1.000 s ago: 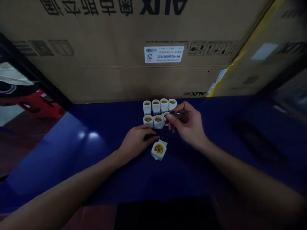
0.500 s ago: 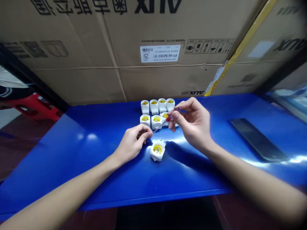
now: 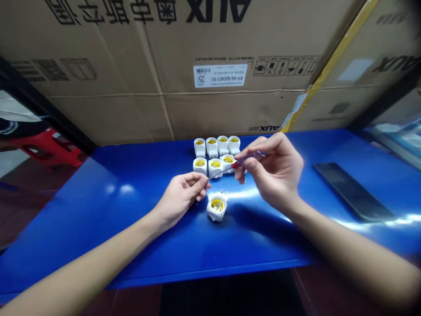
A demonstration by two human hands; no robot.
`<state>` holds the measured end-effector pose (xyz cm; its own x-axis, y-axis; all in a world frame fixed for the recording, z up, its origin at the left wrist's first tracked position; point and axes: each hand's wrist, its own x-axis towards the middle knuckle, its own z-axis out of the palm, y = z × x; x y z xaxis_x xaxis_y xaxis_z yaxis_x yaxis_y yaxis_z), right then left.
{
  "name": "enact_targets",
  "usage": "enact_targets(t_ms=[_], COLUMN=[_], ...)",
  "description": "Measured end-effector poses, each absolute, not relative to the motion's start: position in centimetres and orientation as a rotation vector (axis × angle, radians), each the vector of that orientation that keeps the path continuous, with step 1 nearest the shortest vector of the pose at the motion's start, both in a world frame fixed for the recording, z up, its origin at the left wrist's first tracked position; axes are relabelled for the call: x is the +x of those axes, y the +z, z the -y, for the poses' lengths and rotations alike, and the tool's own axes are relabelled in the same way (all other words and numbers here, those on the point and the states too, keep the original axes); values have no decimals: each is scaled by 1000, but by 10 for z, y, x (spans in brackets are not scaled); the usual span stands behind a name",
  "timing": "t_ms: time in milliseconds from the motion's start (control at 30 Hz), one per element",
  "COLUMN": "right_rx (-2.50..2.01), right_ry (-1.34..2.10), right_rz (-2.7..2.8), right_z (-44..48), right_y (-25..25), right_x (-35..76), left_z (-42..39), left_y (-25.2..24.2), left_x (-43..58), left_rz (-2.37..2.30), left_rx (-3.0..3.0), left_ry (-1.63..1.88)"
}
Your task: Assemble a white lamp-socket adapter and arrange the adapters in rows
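Observation:
My right hand pinches a small screwdriver with a red and clear handle; its thin metal shaft slants down to the left. My left hand is curled, thumb and forefinger pinched together at the shaft's tip, on something too small to make out. Just below the two hands a single white lamp socket with a yellow inside and two metal prongs lies on the blue table. Behind the hands, several more white sockets stand in two rows.
Large brown cardboard boxes form a wall right behind the table. A dark flat phone-like object lies on the table at the right. A red plastic stool stands at the far left, beyond the table's edge.
My right hand has lifted the screwdriver away from the socket rows. My left hand has risen off the table and pinched at the shaft's tip. The picture has brightened.

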<state>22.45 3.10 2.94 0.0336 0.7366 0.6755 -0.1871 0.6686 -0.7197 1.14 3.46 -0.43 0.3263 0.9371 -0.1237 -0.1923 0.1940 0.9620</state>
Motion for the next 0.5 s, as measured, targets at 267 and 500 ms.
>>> enact_targets(t_ms=[267, 500], right_rx=[-477, -443], right_ry=[744, 743], right_rz=[1366, 1367], right_z=[-32, -35], right_y=[29, 28], right_x=[225, 226], left_z=[-36, -36], left_y=[-4, -6], left_x=[11, 11], left_rz=[-884, -886], left_rx=[994, 1021], left_ry=[953, 947])
